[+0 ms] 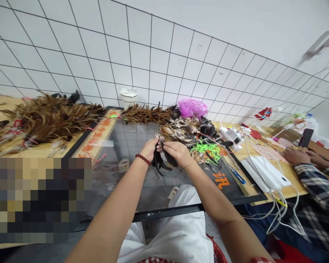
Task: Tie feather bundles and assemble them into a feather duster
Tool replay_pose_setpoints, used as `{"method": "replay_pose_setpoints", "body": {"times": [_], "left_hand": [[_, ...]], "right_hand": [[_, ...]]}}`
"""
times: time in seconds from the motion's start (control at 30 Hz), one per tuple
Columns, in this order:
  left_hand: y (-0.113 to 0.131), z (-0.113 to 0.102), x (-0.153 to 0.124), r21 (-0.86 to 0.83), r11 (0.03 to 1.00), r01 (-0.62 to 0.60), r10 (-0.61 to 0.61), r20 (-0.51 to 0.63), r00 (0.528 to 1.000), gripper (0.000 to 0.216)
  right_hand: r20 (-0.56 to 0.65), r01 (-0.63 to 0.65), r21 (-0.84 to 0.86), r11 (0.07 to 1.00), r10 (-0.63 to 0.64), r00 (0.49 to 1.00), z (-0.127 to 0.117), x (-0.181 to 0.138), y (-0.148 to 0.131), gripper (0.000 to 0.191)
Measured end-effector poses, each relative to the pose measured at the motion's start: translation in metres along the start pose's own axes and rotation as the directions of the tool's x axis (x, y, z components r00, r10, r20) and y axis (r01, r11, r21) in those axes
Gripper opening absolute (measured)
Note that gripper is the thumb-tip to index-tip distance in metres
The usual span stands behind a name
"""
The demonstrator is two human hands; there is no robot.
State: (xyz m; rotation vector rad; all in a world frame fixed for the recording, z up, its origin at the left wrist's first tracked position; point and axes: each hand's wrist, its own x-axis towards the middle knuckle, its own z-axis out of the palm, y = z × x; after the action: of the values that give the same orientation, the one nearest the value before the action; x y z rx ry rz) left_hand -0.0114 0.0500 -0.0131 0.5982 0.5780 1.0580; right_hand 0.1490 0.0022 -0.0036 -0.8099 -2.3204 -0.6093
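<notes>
Over the middle of a glass tabletop (117,146), my two hands are close together around black feathers. My left hand (150,148), with a beaded bracelet at the wrist, is closed on a bunch of black feathers (159,162) whose tips hang down. Fingers of my right hand (177,151) are pressed together on a broad dark feather (170,157) beside that bunch. Just beyond my hands lies a pile of mixed brown and white feathers (181,129). Bright green string (208,150) is heaped to the right of it.
Bundles of brown feathers (57,117) lie at the left, another bundle (146,114) at the back. A white cup (128,96) and pink plastic bag (193,107) stand near the wire grid. At right are a blue cutter (238,176), white box with cables (265,173), and another person's hands (297,156).
</notes>
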Motion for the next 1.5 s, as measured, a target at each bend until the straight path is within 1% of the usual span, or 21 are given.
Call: {"method": "replay_pose_setpoints", "body": {"times": [0.07,0.13,0.2,0.23,0.27,0.33,0.4,0.43,0.47,0.53,0.67,0.73,0.77,0.83,0.93,1.07,1.17,1.27,1.37,1.43,1.5], "left_hand": [[-0.001,0.000,-0.001,0.050,0.999,-0.001,0.003,-0.038,0.999,0.025],[0.000,0.001,-0.002,0.059,0.998,-0.032,0.035,-0.048,0.998,0.024],[0.001,0.001,-0.002,0.021,0.998,-0.060,0.061,-0.008,0.998,0.026],[0.001,0.001,-0.002,0.001,0.998,-0.057,0.057,0.022,0.998,0.027],[0.001,0.001,-0.001,-0.010,0.999,-0.042,0.043,0.051,0.998,0.028],[0.002,0.000,0.000,-0.009,1.000,-0.007,0.007,0.081,0.997,0.028],[0.001,-0.001,0.001,-0.003,1.000,0.014,-0.014,0.078,0.997,0.027],[0.001,-0.001,0.001,-0.002,1.000,0.019,-0.019,0.075,0.997,0.027],[0.001,-0.002,0.002,-0.003,1.000,0.022,-0.021,0.073,0.997,0.027],[0.001,-0.002,0.002,-0.008,1.000,0.023,-0.022,0.073,0.997,0.027],[0.002,-0.001,0.001,-0.023,0.999,0.027,-0.025,0.060,0.998,0.028],[0.002,0.001,-0.001,-0.035,0.999,0.033,-0.031,0.046,0.998,0.028],[0.003,0.002,-0.002,-0.037,0.999,0.034,-0.033,0.032,0.999,0.029],[0.003,0.004,-0.003,-0.034,0.999,0.028,-0.028,0.009,1.000,0.029],[0.004,0.003,-0.003,-0.048,0.999,0.022,-0.020,0.052,0.998,0.027],[0.006,-0.003,0.000,-0.103,0.993,0.058,-0.045,0.124,0.991,0.025],[0.007,-0.004,-0.001,-0.122,0.991,0.062,-0.048,0.114,0.992,0.026],[0.007,-0.003,-0.002,-0.127,0.990,0.062,-0.047,0.122,0.991,0.027],[0.006,-0.002,-0.004,-0.109,0.991,0.080,-0.063,0.150,0.987,0.026],[0.005,-0.001,-0.006,-0.073,0.993,0.098,-0.085,0.157,0.984,0.024],[0.004,0.000,-0.007,-0.021,0.995,0.101,-0.098,0.125,0.987,0.021]], "right_hand": [[0.042,0.045,-0.011,0.999,-0.045,0.998,0.001,0.004,-0.006,0.026],[0.088,0.020,-0.020,1.000,-0.018,0.996,-0.002,0.008,-0.007,0.025],[0.104,-0.164,-0.063,0.985,0.169,0.980,-0.012,0.007,0.002,0.024],[0.098,-0.304,-0.101,0.947,0.314,0.944,-0.020,0.003,0.010,0.025],[0.087,-0.454,-0.146,0.879,0.468,0.879,-0.027,-0.003,0.020,0.026],[0.093,-0.689,-0.240,0.684,0.723,0.685,-0.043,-0.020,0.046,0.028],[0.170,-0.787,-0.343,0.513,0.858,0.485,-0.054,-0.042,0.070,0.032],[0.240,-0.787,-0.388,0.480,0.877,0.416,-0.058,-0.053,0.080,0.034],[0.309,-0.772,-0.428,0.470,0.879,0.364,-0.062,-0.064,0.088,0.034],[0.398,-0.735,-0.486,0.473,0.868,0.296,-0.070,-0.085,0.098,0.032],[0.418,-0.704,-0.553,0.445,0.880,0.227,-0.099,-0.114,0.104,0.033],[0.449,-0.688,-0.555,0.467,0.865,0.225,-0.118,-0.118,0.106,0.036],[0.466,-0.687,-0.538,0.489,0.851,0.241,-0.125,-0.117,0.106,0.039],[0.484,-0.705,-0.465,0.535,0.821,0.303,-0.133,-0.107,0.104,0.042],[0.476,-0.747,-0.332,0.576,0.786,0.395,-0.123,-0.082,0.095,0.031],[0.507,-0.796,-0.255,0.549,0.777,0.374,-0.091,-0.056,0.086,0.023],[0.500,-0.803,-0.254,0.540,0.783,0.369,-0.084,-0.049,0.089,0.018],[0.353,-0.867,-0.157,0.473,0.847,0.398,-0.089,-0.038,0.094,0.028],[0.153,-0.890,0.237,0.389,0.890,0.430,-0.085,-0.014,0.080,0.034],[0.039,-0.791,0.416,0.447,0.861,0.507,-0.073,0.003,0.057,0.033],[-0.056,-0.657,0.456,0.600,0.757,0.651,-0.055,0.015,0.028,0.026]]}}
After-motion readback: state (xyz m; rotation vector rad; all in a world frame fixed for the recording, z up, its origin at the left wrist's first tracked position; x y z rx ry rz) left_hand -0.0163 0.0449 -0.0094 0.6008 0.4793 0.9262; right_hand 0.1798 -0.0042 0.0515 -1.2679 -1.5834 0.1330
